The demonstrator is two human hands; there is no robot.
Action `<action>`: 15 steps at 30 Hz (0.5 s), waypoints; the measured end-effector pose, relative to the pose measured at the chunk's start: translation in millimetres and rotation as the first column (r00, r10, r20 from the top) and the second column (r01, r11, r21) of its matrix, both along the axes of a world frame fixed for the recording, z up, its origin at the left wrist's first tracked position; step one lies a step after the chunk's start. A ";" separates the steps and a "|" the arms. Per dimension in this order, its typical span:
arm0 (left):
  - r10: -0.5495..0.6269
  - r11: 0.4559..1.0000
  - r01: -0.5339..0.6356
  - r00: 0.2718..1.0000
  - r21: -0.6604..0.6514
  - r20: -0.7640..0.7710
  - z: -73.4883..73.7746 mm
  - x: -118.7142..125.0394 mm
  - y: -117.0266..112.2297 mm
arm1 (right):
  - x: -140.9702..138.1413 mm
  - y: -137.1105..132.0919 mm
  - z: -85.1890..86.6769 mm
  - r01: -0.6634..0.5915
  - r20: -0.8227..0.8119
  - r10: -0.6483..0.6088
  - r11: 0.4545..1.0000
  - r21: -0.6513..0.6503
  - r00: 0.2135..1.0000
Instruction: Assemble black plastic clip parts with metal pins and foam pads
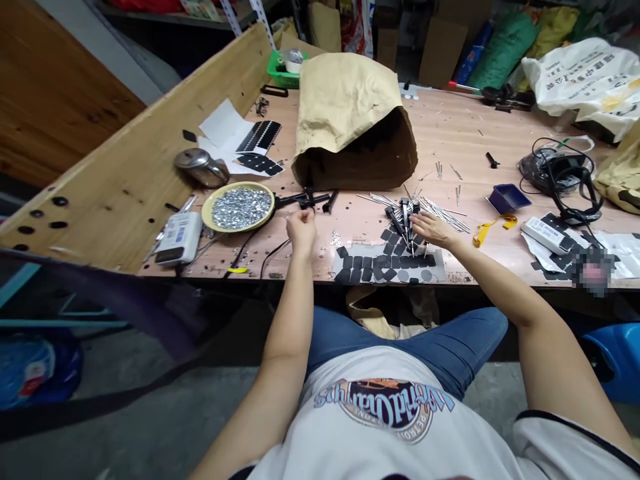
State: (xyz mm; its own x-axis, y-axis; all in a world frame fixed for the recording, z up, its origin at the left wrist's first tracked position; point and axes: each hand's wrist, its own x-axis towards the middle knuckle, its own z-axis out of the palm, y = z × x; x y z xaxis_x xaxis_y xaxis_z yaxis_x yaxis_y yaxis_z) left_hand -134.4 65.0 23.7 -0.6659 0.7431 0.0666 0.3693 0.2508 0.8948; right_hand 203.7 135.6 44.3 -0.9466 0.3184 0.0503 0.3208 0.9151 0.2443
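My left hand (301,231) is closed in a pinch beside several black plastic parts (329,202) at the mouth of the paper sack. Whatever may be between its fingertips is too small to make out. My right hand (434,230) has its fingers stretched out towards a cluster of black plastic pieces (404,212), with the fingertips against or right beside them. Thin metal rods (445,213) lie spread behind that hand. Under the cluster is a grey sheet (341,268) bearing black pads (367,261). A yellow bowl (206,215) of small shiny metal pieces (241,207) stands left of my left hand.
A large brown paper sack (345,100) lies with its opening towards me. At the left are a white box-shaped device (179,238) and a metal object (201,167). To the right are a dark blue tray (507,199), a yellow strap (493,229) and black headgear (575,190).
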 end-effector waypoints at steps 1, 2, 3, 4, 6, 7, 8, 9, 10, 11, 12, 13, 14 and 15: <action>-0.010 0.999 0.009 1.000 -0.039 -0.016 -3.7 -1.1 -4.0 | 0.1 2.3 0.3 0.016 -0.051 -0.016 1.000 0.000 0.999; -0.046 0.996 0.044 0.999 -0.078 -0.024 -7.1 1.5 -6.5 | -0.6 3.6 1.0 0.036 -0.103 -0.036 0.999 -0.003 0.994; -0.101 0.988 0.097 0.994 -0.116 -0.030 -10.4 6.8 -7.3 | -2.1 3.5 2.2 0.056 -0.155 -0.058 0.998 -0.011 0.986; -0.152 0.977 0.144 0.987 -0.157 -0.043 -13.3 13.4 -6.8 | -4.3 1.7 3.8 0.078 -0.209 -0.081 0.997 -0.023 0.975; -0.207 0.952 0.179 0.974 -0.248 -0.089 -18.3 26.4 -3.2 | -10.7 -7.3 8.1 0.130 -0.327 -0.144 0.989 -0.065 0.934; -0.203 0.946 0.165 0.973 -0.279 -0.112 -20.4 31.2 -0.9 | -14.5 -14.3 10.8 0.166 -0.392 -0.192 0.981 -0.098 0.900; -0.190 0.944 0.146 0.973 -0.296 -0.128 -22.1 34.4 1.2 | -18.5 -22.5 13.7 0.211 -0.459 -0.255 0.967 -0.145 0.851; -0.176 0.946 0.130 0.975 -0.297 -0.135 -23.4 36.2 2.9 | -22.5 -31.7 16.8 0.262 -0.522 -0.332 0.943 -0.206 0.786; -0.164 0.952 0.122 0.978 -0.282 -0.131 -24.2 36.8 4.0 | -26.3 -41.5 20.0 0.313 -0.576 -0.417 0.909 -0.275 0.704; -0.156 0.959 0.121 0.980 -0.255 -0.122 -24.3 37.0 4.4 | -29.9 -51.4 23.2 0.358 -0.614 -0.497 0.868 -0.345 0.613; -0.146 0.968 0.120 0.983 -0.219 -0.108 -23.8 37.3 3.8 | -33.2 -61.1 26.1 0.386 -0.630 -0.566 0.824 -0.414 0.532; -0.132 0.978 0.115 0.987 -0.175 -0.088 -22.7 38.4 2.2 | -36.3 -70.6 28.6 0.396 -0.623 -0.621 0.783 -0.479 0.475; -0.116 0.986 0.108 0.992 -0.127 -0.053 -21.0 40.9 -0.4 | -39.5 -79.5 30.2 0.390 -0.594 -0.667 0.745 -0.542 0.450; -0.104 0.992 0.104 0.995 -0.076 0.006 -19.1 45.1 -4.1 | -42.8 -87.8 30.7 0.376 -0.550 -0.704 0.708 -0.598 0.450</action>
